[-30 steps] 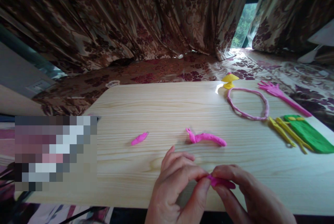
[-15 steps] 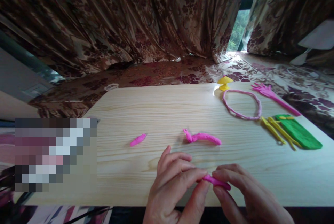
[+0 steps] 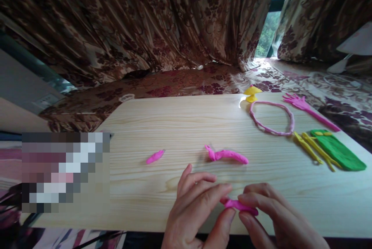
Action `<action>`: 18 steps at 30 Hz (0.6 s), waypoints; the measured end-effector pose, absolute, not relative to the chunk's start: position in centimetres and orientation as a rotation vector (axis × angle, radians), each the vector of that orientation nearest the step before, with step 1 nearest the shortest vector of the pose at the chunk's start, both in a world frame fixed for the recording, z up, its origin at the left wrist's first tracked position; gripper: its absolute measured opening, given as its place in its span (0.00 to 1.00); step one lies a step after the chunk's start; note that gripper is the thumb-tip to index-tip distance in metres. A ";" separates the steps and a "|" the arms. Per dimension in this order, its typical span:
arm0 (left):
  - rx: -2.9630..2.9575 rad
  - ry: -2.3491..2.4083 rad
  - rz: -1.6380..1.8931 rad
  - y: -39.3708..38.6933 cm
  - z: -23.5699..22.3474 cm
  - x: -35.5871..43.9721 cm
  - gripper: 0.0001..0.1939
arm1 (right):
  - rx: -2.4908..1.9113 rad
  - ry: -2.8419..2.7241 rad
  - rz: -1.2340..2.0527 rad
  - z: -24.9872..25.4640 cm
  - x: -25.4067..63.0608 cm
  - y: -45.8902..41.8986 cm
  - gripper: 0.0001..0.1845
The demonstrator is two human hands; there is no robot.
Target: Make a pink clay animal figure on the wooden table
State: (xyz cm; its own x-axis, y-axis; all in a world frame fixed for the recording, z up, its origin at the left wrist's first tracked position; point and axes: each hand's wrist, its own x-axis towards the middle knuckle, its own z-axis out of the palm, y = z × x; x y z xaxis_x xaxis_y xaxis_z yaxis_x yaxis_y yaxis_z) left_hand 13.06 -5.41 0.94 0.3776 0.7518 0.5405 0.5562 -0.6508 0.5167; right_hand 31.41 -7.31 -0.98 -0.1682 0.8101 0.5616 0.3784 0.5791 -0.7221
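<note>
Over the near part of the surface (image 3: 139, 194), the right hand (image 3: 279, 212), knuckles bent, pinches a pink modelling-clay strip (image 3: 235, 205) between thumb and forefinger; the left hand (image 3: 193, 210), outer fingers fanned, has thumb and forefinger parted around its left end.

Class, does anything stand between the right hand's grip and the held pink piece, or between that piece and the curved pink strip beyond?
Nothing visible does. The right hand pinches the held pink piece directly, and no object shows between that and the curved pink strip. The left hand is by the piece's left end.
</note>
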 end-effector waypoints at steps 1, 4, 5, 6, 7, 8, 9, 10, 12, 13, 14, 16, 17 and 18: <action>2.387 1.159 1.143 -5.3 0.9 13.1 0.21 | -0.971 -1.795 0.540 -0.9 31.5 -7.2 0.17; 2.380 1.137 1.127 -5.1 0.8 13.2 0.19 | -0.976 -1.792 0.568 -0.9 31.4 -7.0 0.16; 2.370 1.137 1.132 -5.0 0.8 13.3 0.19 | -0.989 -1.771 0.566 -0.9 31.4 -7.0 0.16; 2.353 1.148 1.141 -5.0 0.7 13.3 0.19 | -0.996 -1.752 0.558 -0.9 31.3 -7.0 0.17; 2.332 1.165 1.150 -5.0 0.7 13.4 0.18 | -1.004 -1.733 0.550 -1.0 31.2 -7.0 0.18; 2.313 1.183 1.157 -5.0 0.6 13.4 0.18 | -1.008 -1.720 0.541 -1.1 31.2 -7.0 0.19; 2.300 1.199 1.165 -5.0 0.6 13.4 0.17 | -1.011 -1.713 0.533 -1.1 31.2 -7.0 0.19; 2.297 1.212 1.161 -5.0 0.6 13.5 0.17 | -1.017 -1.712 0.524 -1.2 31.2 -6.9 0.18; 2.314 1.224 1.137 -4.9 0.6 13.4 0.15 | -1.034 -1.730 0.488 -1.2 31.2 -6.7 0.16; 2.331 1.222 1.125 -4.8 0.6 13.4 0.14 | -1.049 -1.737 0.450 -1.2 31.2 -6.6 0.16; 2.344 1.223 1.117 -4.7 0.6 13.4 0.13 | -1.060 -1.750 0.400 -1.3 31.2 -6.6 0.16; 2.360 1.228 1.116 -4.6 0.5 13.3 0.12 | -1.096 -1.753 0.282 -1.5 31.0 -6.6 0.17; 2.367 1.226 1.121 -4.5 0.5 13.3 0.12 | -1.121 -1.747 0.229 -1.6 30.8 -6.7 0.16; 2.377 1.219 1.124 -4.5 0.4 13.4 0.12 | -1.151 -1.739 0.187 -1.7 30.5 -6.8 0.16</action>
State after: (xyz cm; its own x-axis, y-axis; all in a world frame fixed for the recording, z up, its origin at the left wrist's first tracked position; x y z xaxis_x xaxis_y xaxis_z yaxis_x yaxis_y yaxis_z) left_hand 13.37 -4.53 0.38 0.3549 0.7732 0.5255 0.5865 -0.6219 0.5189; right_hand 30.52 -6.77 -1.72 -0.0462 0.7618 0.6462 0.6071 0.5351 -0.5875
